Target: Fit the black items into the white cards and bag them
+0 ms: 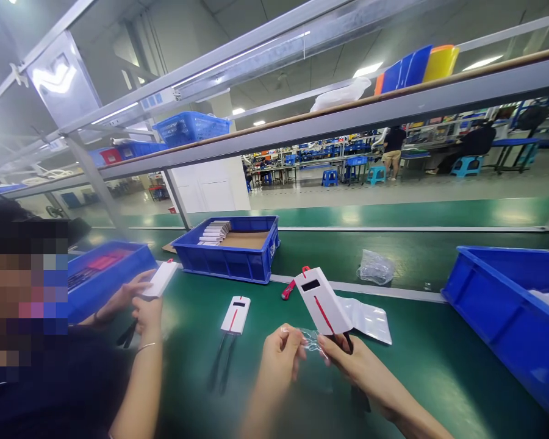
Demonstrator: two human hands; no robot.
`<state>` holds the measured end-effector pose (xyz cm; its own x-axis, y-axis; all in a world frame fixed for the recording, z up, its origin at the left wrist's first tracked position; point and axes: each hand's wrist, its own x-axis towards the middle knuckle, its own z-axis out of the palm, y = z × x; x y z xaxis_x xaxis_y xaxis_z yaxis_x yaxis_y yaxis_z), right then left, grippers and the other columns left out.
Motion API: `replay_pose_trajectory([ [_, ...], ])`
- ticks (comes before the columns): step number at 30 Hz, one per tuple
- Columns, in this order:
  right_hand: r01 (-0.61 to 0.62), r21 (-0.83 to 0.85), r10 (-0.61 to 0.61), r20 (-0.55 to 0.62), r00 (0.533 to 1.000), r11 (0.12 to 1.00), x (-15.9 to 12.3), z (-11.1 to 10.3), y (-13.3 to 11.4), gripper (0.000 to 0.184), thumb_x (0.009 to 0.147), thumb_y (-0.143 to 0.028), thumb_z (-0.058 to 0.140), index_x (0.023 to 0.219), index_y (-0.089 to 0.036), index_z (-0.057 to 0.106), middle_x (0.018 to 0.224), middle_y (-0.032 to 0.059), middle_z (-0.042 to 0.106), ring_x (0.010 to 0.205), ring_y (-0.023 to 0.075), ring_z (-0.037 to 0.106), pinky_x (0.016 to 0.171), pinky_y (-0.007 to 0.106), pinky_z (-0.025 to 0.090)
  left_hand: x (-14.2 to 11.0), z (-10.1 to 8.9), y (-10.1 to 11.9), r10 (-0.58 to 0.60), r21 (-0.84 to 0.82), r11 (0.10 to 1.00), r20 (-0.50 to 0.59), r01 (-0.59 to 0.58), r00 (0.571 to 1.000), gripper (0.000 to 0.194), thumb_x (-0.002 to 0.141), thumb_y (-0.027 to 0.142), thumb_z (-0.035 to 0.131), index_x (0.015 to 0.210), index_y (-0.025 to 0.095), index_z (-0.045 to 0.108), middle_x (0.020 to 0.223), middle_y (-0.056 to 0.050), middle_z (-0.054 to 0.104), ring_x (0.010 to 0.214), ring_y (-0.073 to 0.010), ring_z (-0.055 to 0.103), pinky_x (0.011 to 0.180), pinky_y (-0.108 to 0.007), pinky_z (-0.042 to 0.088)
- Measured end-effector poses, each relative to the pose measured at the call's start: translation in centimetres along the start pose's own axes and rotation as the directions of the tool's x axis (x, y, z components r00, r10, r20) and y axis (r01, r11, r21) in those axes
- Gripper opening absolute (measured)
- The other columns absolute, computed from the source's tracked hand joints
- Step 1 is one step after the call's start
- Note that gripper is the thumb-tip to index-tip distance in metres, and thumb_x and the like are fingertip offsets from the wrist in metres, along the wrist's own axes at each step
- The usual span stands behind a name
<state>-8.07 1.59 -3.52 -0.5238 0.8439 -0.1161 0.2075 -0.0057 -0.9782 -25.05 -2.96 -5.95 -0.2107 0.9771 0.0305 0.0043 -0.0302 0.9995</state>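
My right hand (354,363) is closed round the lower end of a white handheld device (327,302). The device stands tilted, with a dark display window, a red stripe, a red loop on top and black leads below. Between my hands stretches a crumpled clear plastic bag (310,340), its left end pinched by my left hand (281,353). To the left, a second such device (235,315) lies on the green table with two dark leads toward me. Behind my right hand lies a flat clear plastic bag (370,320). A red cutter (288,289) rests beside the held device.
At left, a co-worker's hands (146,305) hold another white device (161,278). A blue bin (229,265) with stacked white pieces stands behind the table's middle. Another blue bin (498,323) is at right. Crumpled plastic (376,267) lies farther back. A shelf (274,137) crosses overhead.
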Motion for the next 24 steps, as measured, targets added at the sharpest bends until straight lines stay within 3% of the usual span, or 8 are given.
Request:
replay_pose_trajectory([
  [3,-0.013,-0.015,0.013,-0.003,1.0,1.0,-0.3,-0.7,0.0,0.053,0.086,-0.07,0.054,0.078,-0.018,0.065,0.069,-0.0025,0.055,0.056,0.0116,0.038,0.05,0.025,0.028,-0.4,-0.3,0.6,-0.059,-0.076,0.995,0.082,0.065,0.995,0.043,0.082,0.059,0.066,0.081,0.017,0.053,0.062,0.007,0.048,0.041,-0.0034,0.029,0.041,-0.02,0.021],
  [7,-0.007,-0.02,0.007,0.025,1.0,1.0,-0.3,-1.4,-0.6,0.041,0.083,-0.06,0.068,0.087,-0.019,0.072,0.085,0.0009,0.067,0.077,0.0172,0.053,0.063,0.025,0.038,-0.7,-0.3,2.1,-0.061,0.046,0.998,0.202,0.053,0.977,0.037,0.083,0.049,0.068,0.076,0.016,0.055,0.06,0.004,0.051,0.047,-0.0052,0.036,0.046,-0.019,0.024],
  [11,-0.013,0.0,0.012,0.096,0.995,1.0,-0.3,-1.5,-1.1,0.036,0.081,-0.053,0.072,0.082,-0.017,0.068,0.077,-0.0022,0.061,0.068,0.0137,0.047,0.058,0.024,0.034,-0.5,-0.8,2.7,-0.056,0.071,0.997,0.254,0.039,0.965,0.035,0.086,0.049,0.063,0.079,0.016,0.054,0.062,0.003,0.055,0.047,-0.0059,0.037,0.045,-0.02,0.026],
  [14,-0.014,0.013,0.014,0.04,0.999,1.0,-0.4,-1.3,-0.7,0.035,0.083,-0.052,0.071,0.085,-0.018,0.064,0.077,-0.0034,0.055,0.07,0.0139,0.044,0.062,0.025,0.034,-0.3,-1.5,2.2,-0.091,0.062,0.995,0.282,0.076,0.955,0.031,0.084,0.044,0.068,0.083,0.013,0.06,0.068,0.0,0.059,0.055,-0.0079,0.046,0.051,-0.02,0.036],
  [17,-0.026,0.028,0.026,-0.001,1.0,0.999,-0.3,-0.9,0.3,0.042,0.084,-0.06,0.066,0.081,-0.019,0.059,0.073,-0.0039,0.049,0.069,0.0142,0.039,0.06,0.026,0.031,-0.1,-1.7,1.4,-0.071,0.03,0.997,0.245,0.066,0.967,0.033,0.087,0.045,0.064,0.082,0.012,0.061,0.068,-0.001,0.058,0.061,-0.0098,0.052,0.058,-0.021,0.042],
  [21,-0.063,0.081,0.064,-0.013,0.998,0.995,0.5,-1.1,1.7,0.054,0.083,-0.074,0.055,0.076,-0.02,0.057,0.063,-0.0077,0.033,0.058,0.0121,0.024,0.052,0.027,0.02,0.6,-1.9,0.7,-0.08,0.038,0.997,0.24,0.073,0.967,0.038,0.09,0.051,0.058,0.084,0.014,0.059,0.064,0.003,0.053,0.043,-0.0058,0.042,0.041,-0.019,0.03],
  [24,-0.085,0.114,0.089,-0.029,0.996,0.99,1.2,-1.8,2.3,0.054,0.081,-0.073,0.059,0.085,-0.019,0.063,0.061,-0.0095,0.03,0.055,0.0106,0.014,0.05,0.028,0.012,1.9,-2.3,0.3,-0.037,0.069,0.997,0.278,0.018,0.96,0.037,0.092,0.05,0.056,0.084,0.014,0.058,0.065,0.004,0.054,0.039,-0.0031,0.035,0.04,-0.019,0.022],
])
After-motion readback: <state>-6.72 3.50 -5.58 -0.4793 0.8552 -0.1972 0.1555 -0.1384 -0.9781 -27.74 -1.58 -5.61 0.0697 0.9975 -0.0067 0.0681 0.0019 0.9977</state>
